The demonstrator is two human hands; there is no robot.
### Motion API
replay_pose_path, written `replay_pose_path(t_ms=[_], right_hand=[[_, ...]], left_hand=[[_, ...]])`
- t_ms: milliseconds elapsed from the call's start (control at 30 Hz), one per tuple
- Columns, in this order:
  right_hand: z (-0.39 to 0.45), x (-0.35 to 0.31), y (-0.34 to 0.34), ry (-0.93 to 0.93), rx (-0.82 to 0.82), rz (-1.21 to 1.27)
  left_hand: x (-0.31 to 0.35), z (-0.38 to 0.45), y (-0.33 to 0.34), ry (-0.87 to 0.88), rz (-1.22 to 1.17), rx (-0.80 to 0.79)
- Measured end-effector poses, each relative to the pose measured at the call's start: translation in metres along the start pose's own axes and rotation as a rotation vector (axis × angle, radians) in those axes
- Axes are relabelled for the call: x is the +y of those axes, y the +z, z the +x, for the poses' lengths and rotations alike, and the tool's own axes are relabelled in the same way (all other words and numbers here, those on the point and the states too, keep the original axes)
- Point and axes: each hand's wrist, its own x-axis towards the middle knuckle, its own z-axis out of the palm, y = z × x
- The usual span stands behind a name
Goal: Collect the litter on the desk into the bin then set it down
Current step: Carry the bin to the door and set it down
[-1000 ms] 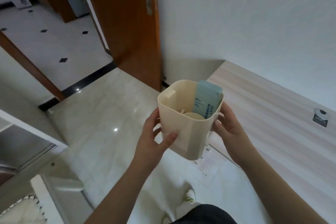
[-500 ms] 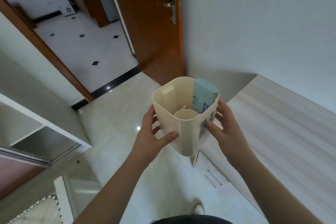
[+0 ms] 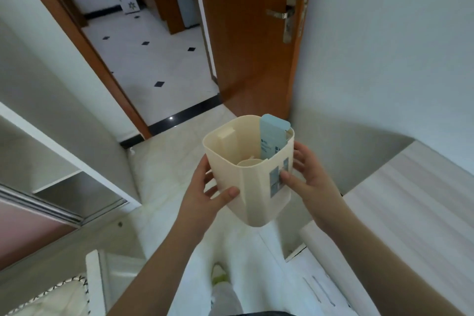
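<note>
I hold a cream plastic bin [image 3: 256,195] in the air over the floor, left of the desk [image 3: 410,200]. My left hand [image 3: 205,195] grips its left side, thumb across the front wall. My right hand [image 3: 310,177] grips its right side, thumb on a grey label. Inside the bin stands a light blue carton [image 3: 272,138], leaning on the right wall, and a round cream cup [image 3: 250,162] lies at the bottom.
A brown door [image 3: 256,33] stands open ahead, with a tiled hallway behind it. White shelving [image 3: 64,161] runs along the left. A white chair [image 3: 64,295] is at the lower left. My foot [image 3: 219,274] is on the glossy floor below the bin.
The view has swung left, away from the desk and toward the doorway. The bin, still gripped by both hands, has turned so that a grey label on its side now shows.
</note>
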Motion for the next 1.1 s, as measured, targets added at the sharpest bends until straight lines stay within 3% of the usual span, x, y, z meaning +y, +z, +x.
replay_pose_path(t_ms=[367,567,800,1100], right_hand=[[0.127,-0.005,0.103,0.026,-0.001,-0.007],[0.167,0.0,0.125,0.041,0.049,0.035],[0.208,0.008,0.098,0.058,0.127,0.035],[0.26,0.022,0.006,-0.028,0.238,0.146]], left_hand=[[-0.001,0.109,-0.108,-0.027,-0.038,0.013],[0.001,0.165,-0.14,-0.024,-0.02,-0.059],[-0.007,0.227,-0.123,-0.017,-0.016,-0.169],[0.01,0.32,-0.046,0.002,0.053,-0.366]])
